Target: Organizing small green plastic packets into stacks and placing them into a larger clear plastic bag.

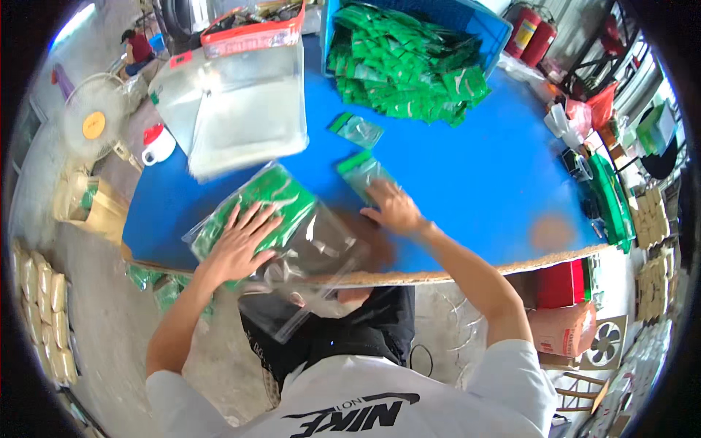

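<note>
My left hand (pixel 243 237) lies with spread fingers on a large clear plastic bag (pixel 321 237), pressing it to the table. Flat green packets (pixel 281 191) fill the bag's far end, while its loose near end hangs over the table edge toward my lap. My right hand (pixel 396 208) has its fingers bent over the near end of a small clear packet with a green top (pixel 359 169); its underside is hidden. Just beyond that, another small green-topped packet (pixel 356 130) lies alone on the blue table (pixel 467 190).
A blue crate (pixel 500 33) tipped toward me spills a heap of green packets (pixel 409 69) onto the far table. Clear plastic bags (pixel 252 120) are stacked far left, before a red basket (pixel 252 33). A red-lidded white cup (pixel 158 144) and a fan (pixel 95 120) stand left.
</note>
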A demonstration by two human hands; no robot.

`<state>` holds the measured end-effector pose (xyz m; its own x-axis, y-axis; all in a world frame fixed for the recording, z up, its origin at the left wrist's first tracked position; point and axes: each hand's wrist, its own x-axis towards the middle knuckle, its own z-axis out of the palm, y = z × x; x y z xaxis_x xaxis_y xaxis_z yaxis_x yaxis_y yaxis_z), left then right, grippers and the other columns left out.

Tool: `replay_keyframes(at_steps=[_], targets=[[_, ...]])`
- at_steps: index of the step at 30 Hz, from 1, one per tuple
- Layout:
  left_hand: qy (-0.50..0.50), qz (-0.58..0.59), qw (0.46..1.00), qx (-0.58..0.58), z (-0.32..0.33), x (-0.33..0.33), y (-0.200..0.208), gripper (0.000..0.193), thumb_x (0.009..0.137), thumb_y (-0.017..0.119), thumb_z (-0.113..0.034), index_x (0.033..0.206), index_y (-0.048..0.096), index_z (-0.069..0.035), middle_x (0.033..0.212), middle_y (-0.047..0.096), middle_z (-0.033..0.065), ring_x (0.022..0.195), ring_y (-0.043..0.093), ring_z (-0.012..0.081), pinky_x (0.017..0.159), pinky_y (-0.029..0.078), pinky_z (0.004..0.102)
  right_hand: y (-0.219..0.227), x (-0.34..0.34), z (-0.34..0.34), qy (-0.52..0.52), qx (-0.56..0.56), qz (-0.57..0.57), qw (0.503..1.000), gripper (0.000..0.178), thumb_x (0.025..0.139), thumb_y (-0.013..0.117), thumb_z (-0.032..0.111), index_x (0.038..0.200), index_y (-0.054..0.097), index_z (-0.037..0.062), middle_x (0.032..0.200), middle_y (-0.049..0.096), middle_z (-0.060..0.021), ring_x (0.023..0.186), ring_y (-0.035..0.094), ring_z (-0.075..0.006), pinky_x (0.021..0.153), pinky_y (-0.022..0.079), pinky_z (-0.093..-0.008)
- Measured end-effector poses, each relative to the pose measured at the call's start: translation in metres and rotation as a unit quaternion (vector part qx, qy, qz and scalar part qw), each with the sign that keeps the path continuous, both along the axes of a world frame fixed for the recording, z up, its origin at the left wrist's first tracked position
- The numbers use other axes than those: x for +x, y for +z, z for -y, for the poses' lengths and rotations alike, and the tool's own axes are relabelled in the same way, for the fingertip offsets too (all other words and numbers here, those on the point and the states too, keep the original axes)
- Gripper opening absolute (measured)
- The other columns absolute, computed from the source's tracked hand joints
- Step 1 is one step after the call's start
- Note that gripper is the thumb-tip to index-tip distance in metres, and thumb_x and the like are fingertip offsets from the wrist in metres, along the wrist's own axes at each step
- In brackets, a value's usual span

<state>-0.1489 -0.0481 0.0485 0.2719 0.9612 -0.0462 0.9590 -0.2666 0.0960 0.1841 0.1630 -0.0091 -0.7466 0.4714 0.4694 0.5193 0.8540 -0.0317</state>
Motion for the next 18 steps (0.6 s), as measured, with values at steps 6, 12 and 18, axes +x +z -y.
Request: replay_keyframes(at_steps=[6,12,18], targets=[[-0.037,-0.052,0.998,-0.022,0.017,-0.036,0.027,0.066,0.094,0.057,-0.038,0.152,0.038,-0.013,0.162,0.027,0.0102,0.15,0.019,0.034,0.122,0.008,0.0558,0.015,0.003,0.02,0.045,0.006,-0.073,0.996,0.019,0.083,0.067,0.006,0.1,0.058,0.0036,0.092,0.064,-0.0125,0.081,0.068,-0.028,0.063,0.057,-0.0376],[-0.087,-0.142,0.986,-0.033,0.014,-0.072,0.05,0.065,0.091,0.061,-0.038,0.147,0.044,-0.009,0.159,0.033,0.0105,0.148,0.026,0.034,0.123,0.012,0.0542,0.064,-0.047,-0.074,0.055,0.099,-0.268,0.957,0.019,0.08,0.069,0.004,0.095,0.058,0.0058,0.088,0.067,-0.0121,0.078,0.068,-0.0335,0.066,0.056,-0.0439],[-0.081,0.038,0.996,0.022,-0.033,0.001,0.052,0.06,0.08,0.076,-0.024,0.131,0.055,-0.001,0.144,0.049,0.0176,0.138,0.042,0.036,0.116,0.032,0.0484,-0.015,-0.053,-0.125,0.04,-0.034,-0.069,0.996,0.047,0.084,0.073,0.03,0.119,0.058,0.0018,0.109,0.063,-0.0188,0.105,0.062,-0.0355,0.087,0.052,-0.045]])
